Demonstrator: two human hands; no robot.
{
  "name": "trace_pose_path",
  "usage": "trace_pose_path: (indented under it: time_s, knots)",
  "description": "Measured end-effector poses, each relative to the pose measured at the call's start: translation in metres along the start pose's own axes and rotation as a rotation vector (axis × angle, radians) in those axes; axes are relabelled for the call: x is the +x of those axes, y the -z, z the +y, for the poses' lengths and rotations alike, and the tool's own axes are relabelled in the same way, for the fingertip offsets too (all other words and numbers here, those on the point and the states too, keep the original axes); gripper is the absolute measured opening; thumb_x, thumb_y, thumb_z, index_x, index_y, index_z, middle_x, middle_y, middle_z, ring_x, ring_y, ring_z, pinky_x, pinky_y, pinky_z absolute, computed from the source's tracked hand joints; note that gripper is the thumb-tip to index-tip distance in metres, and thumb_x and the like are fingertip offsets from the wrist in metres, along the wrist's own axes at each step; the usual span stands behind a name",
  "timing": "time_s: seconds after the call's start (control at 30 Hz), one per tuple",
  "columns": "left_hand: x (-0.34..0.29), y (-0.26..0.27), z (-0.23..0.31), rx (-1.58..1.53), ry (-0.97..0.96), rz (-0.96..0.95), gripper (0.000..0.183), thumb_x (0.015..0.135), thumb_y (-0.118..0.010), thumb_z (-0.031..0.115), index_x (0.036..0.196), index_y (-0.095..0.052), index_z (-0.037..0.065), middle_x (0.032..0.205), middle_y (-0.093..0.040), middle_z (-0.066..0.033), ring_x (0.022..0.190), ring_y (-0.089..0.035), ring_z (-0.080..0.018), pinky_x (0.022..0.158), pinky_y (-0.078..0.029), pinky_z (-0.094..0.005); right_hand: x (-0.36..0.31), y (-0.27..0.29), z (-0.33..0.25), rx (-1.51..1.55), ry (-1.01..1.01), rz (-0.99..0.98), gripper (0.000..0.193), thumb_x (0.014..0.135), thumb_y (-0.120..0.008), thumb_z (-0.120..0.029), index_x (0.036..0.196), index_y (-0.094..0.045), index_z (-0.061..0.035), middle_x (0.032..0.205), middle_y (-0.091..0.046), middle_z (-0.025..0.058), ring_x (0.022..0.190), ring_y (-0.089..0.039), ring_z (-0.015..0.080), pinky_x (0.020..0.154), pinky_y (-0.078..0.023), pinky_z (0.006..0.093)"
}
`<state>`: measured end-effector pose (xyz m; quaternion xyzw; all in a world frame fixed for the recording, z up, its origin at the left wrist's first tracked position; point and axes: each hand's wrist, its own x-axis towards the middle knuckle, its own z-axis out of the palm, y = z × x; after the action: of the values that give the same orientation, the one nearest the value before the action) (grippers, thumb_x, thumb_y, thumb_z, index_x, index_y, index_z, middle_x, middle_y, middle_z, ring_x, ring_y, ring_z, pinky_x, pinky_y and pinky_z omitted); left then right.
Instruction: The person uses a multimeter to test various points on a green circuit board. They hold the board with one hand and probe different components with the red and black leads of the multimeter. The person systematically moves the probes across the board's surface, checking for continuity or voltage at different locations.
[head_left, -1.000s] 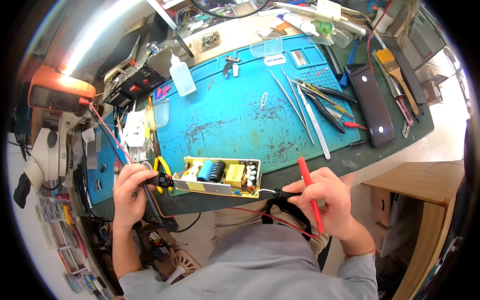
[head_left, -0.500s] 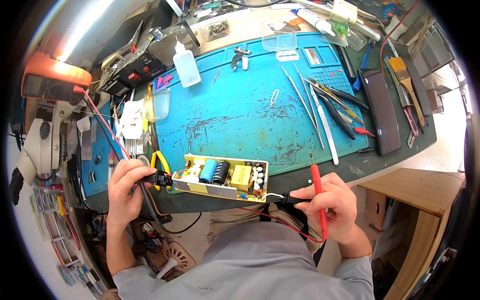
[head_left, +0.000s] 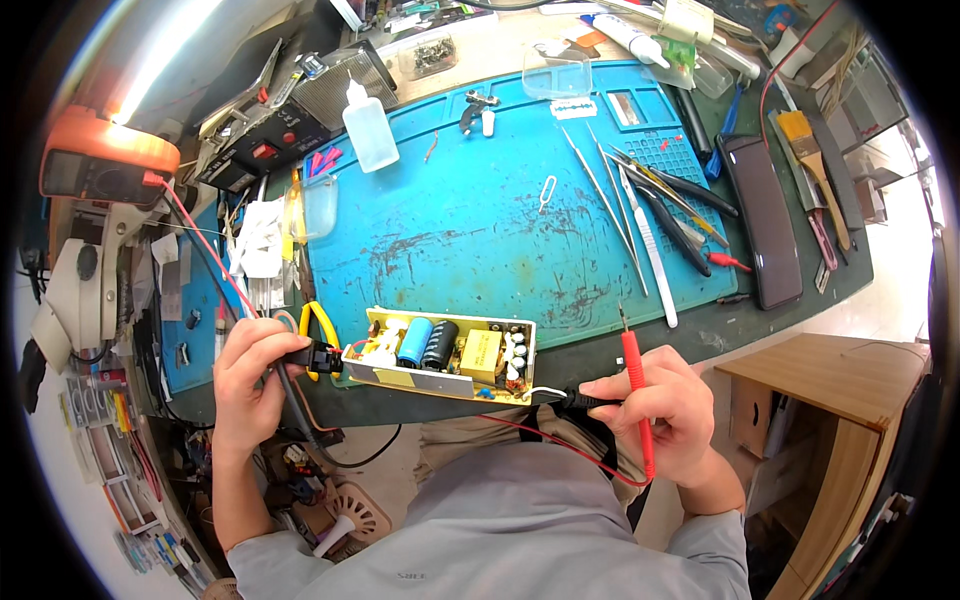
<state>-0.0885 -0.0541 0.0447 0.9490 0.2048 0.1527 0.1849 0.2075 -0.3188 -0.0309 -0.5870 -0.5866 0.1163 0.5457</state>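
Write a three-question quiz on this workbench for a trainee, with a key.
1. True or false: the right hand holds a red test probe.
2. Multiple choice. The left hand holds: A, a paintbrush; B, a black connector; C, tweezers.
3. Short answer: which lies nearer the person, the paper clip or the power supply board?

Key: 1. True. 2. B. 3. The power supply board.

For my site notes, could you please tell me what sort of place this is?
Probably an electronics repair workshop: an orange meter, a red test probe and an exposed circuit board.
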Motion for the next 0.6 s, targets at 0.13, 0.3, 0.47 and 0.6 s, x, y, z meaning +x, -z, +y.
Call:
trace_pose_path:
  time_s: [0.13,0.3,0.47,0.6]
  knots:
    - [0.0002,0.0002,0.0005,-0.003,0.004,-0.002,0.035,0.069,-0.068,-0.012,0.101,-0.069,0.001,0.097,-0.064,-0.0115,0.090,-0.061,-0.0291,0.079,-0.050,-0.0363,-0.0009,-0.0001,0.0010,-0.009,0.016,-0.005,0.030,0.071,-0.085,-0.007,0.088,-0.060,-0.0121,0.096,-0.077,0.0058,0.072,-0.063,0.0205,0.067,-0.046,0.0306]
    - [0.0005,0.0008,0.0014,0.000,0.008,-0.011,0.036,0.068,-0.067,-0.013,0.101,-0.069,0.001,0.097,-0.063,-0.0114,0.090,-0.061,-0.0291,0.079,-0.050,-0.0362,-0.0011,0.0001,0.0011,-0.007,0.017,-0.008,0.031,0.071,-0.086,-0.006,0.086,-0.059,-0.0120,0.095,-0.077,0.0063,0.072,-0.063,0.0197,0.066,-0.045,0.0303]
    - [0.0009,0.0015,0.0020,0.003,0.007,-0.014,0.036,0.069,-0.067,-0.013,0.102,-0.068,0.001,0.097,-0.063,-0.0116,0.091,-0.061,-0.0290,0.078,-0.050,-0.0360,-0.0005,0.0007,0.0011,-0.009,0.026,-0.015,0.031,0.071,-0.085,-0.005,0.086,-0.059,-0.0117,0.093,-0.077,0.0073,0.071,-0.062,0.0196,0.066,-0.045,0.0300]
    - [0.0006,0.0001,0.0015,0.009,0.006,0.008,0.034,0.071,-0.067,-0.013,0.103,-0.068,0.000,0.097,-0.063,-0.0122,0.090,-0.061,-0.0285,0.078,-0.050,-0.0360,0.0047,-0.0006,-0.0024,0.028,-0.005,0.025,0.031,0.071,-0.085,-0.004,0.087,-0.059,-0.0113,0.093,-0.077,0.0079,0.069,-0.061,0.0207,0.067,-0.046,0.0301]
